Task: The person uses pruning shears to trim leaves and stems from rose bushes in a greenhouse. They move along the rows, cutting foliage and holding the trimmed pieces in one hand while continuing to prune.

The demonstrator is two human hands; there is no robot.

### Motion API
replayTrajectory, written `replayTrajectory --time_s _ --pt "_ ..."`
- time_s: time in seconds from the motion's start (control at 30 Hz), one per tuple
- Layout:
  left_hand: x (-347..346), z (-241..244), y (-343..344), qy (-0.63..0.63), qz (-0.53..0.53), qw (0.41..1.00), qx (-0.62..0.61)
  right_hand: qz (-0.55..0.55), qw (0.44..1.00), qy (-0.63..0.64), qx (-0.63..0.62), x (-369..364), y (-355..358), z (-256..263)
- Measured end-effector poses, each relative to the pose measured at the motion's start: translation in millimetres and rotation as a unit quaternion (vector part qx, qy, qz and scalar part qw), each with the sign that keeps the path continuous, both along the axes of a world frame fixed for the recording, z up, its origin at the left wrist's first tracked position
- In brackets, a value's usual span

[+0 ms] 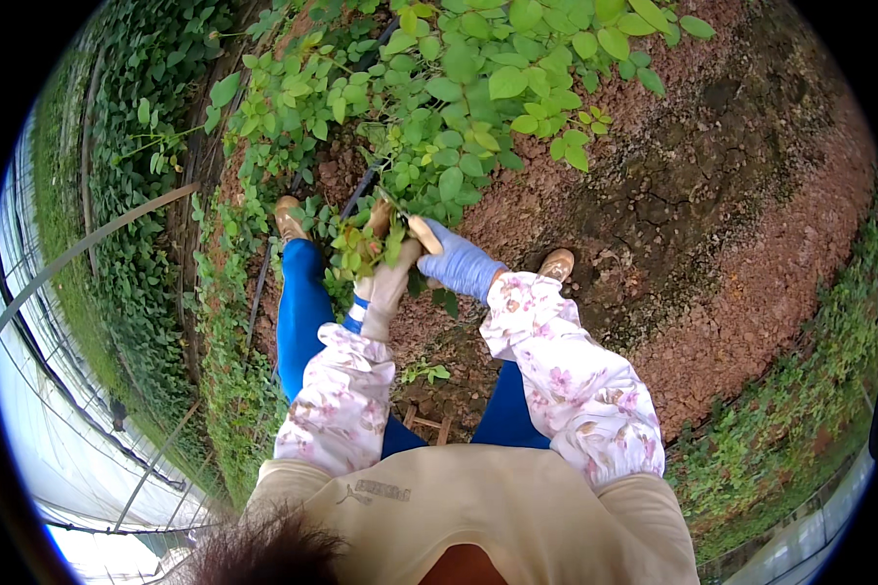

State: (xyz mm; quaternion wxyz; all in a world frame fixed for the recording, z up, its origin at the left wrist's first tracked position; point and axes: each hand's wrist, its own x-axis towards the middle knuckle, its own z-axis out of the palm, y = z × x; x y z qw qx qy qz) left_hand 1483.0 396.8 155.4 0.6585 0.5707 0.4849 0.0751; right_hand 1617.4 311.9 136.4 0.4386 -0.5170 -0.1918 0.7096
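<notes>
My left hand, in a beige glove with a blue-and-white striped cuff, is closed around a bunch of leafy cut-looking shoots, some tinged red. The leaves hide part of its fingers. Right beside it, my right hand wears a blue glove and grips a small tool by its pale wooden handle. The tool's thin, dark blade points up and left, among the foliage; its tip is hard to make out. Just beyond both hands grows a leafy green bush, resembling a rose.
Black drip-irrigation pipe runs through the plant row. Reddish bare soil spreads to the right. A dense bed of leafy plants fills the left, near greenhouse film and a curved pole. A wooden stool shows between my legs.
</notes>
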Motion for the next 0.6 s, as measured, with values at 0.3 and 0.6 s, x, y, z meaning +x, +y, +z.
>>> replayTrajectory --time_s 0.3,0.6 --pt "13 -7 32 -0.059 0.307 0.946 -0.088 -0.239 0.945 0.192 -0.115 25 -46 29" --pt "-2 -28 39 -0.050 0.290 0.953 -0.074 0.170 0.900 -0.394 -0.075 55 38 53"
